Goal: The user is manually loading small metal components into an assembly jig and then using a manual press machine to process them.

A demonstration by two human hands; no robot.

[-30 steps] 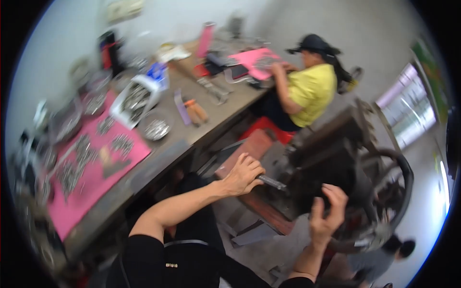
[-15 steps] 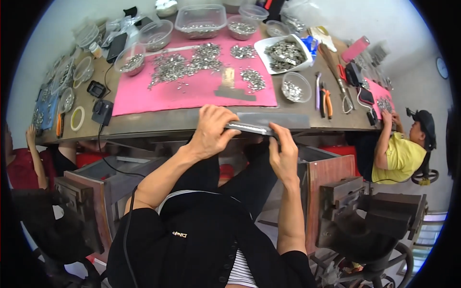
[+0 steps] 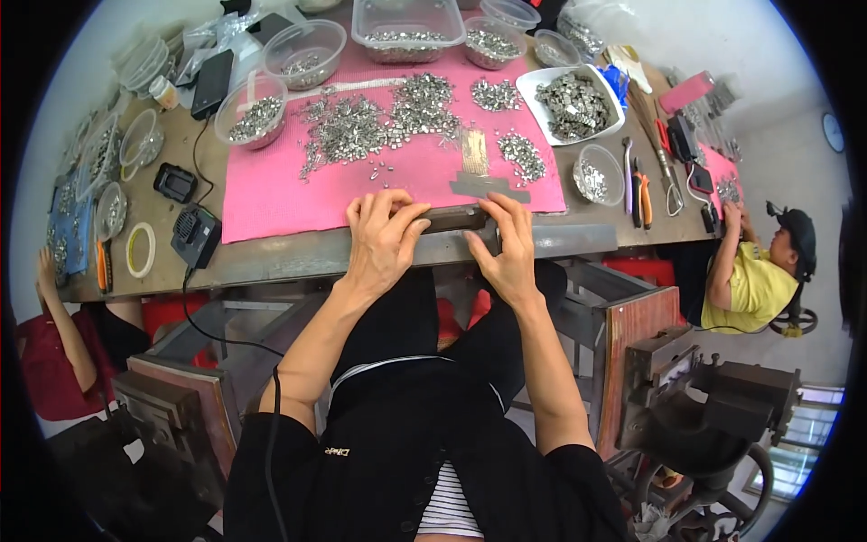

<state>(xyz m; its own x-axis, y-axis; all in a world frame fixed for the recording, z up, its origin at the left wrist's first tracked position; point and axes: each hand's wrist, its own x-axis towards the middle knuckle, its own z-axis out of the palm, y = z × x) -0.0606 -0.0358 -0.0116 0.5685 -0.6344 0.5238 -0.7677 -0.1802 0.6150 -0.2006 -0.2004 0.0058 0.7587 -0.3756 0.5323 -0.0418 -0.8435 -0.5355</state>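
At the table's front edge, a narrow dark metal bar (image 3: 452,219) spans the space between my two hands. My left hand (image 3: 381,237) pinches its left end, thumb and fingers bent around it. My right hand (image 3: 510,253) grips the right end, index finger on top and thumb below. The fingers cover both ends of the bar. Just beyond lies a pink mat (image 3: 271,194) with heaps of small shiny metal pieces (image 3: 352,131). Grey tape strips (image 3: 488,190) and a tan patch (image 3: 474,152) are on the mat near my right hand.
Clear plastic tubs (image 3: 411,52) of metal pieces line the back. A white tray (image 3: 533,86), round tub (image 3: 614,176), pliers (image 3: 642,194) and a brush (image 3: 664,172) sit right. A black charger (image 3: 196,237) with a cord is left. Other people work at both sides.
The bar has turned from showing a bright row of pieces to a dark face. Both hands have moved with it onto the table's edge, and the view has shifted closer to the table.
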